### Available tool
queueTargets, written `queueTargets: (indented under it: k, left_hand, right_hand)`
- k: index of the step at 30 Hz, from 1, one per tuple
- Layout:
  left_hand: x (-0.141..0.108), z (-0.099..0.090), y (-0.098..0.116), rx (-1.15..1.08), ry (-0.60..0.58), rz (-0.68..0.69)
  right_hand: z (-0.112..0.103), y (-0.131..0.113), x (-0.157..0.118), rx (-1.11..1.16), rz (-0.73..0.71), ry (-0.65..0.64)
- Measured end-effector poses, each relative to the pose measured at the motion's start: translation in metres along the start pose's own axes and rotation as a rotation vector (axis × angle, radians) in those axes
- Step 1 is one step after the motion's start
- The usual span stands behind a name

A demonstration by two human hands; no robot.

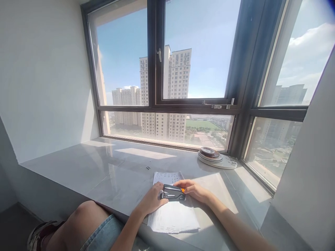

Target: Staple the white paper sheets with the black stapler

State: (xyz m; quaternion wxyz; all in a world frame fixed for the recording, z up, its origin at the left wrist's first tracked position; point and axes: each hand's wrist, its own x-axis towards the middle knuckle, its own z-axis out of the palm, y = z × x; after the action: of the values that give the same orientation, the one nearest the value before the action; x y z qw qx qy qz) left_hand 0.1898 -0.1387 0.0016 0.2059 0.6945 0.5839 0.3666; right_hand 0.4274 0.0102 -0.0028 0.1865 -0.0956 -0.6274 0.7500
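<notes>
Above a stack of printed paper (174,218), a black stapler (174,192) with an orange part at its right end is held level between both hands. My left hand (151,198) grips its left end, the thumb along the near side and the fingers over the far side. Around the orange end close the fingers of my right hand (194,190). The inside of the stapler is too small to make out. Beyond the left hand, small dark strips (148,168) that look like staples lie on the sill. A thin pen-like stick (181,175) rests by the paper's top right corner.
The wide grey tiled windowsill (78,170) is the work surface, with its near edge by my bent knee (86,216). Stacked round plates or coasters (209,157) stand at the back right, against the window frame (167,108). A white wall (309,181) bounds the right side.
</notes>
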Motion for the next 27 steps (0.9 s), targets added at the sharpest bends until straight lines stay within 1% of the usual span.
queueTargets:
  k: [5,12,17,23,27]
  left_hand:
    - [0.002,-0.001,-0.001,0.010,0.018,-0.026]
    - [0.004,0.000,-0.003,-0.005,0.041,-0.026]
    - [0.006,0.002,-0.006,-0.019,0.055,-0.037]
    - [0.005,-0.001,-0.001,-0.011,0.035,-0.112]
    - [0.004,-0.004,0.003,0.030,0.068,-0.126]
  right_hand:
    - [-0.001,0.000,0.002,0.019,-0.001,-0.011]
    - [0.002,-0.004,0.001,0.029,0.009,-0.011]
    - [-0.002,-0.006,0.001,-0.009,0.061,0.015]
    - [-0.005,-0.010,0.003,-0.027,0.099,0.007]
    - [0.001,-0.011,0.005,-0.034,0.089,0.022]
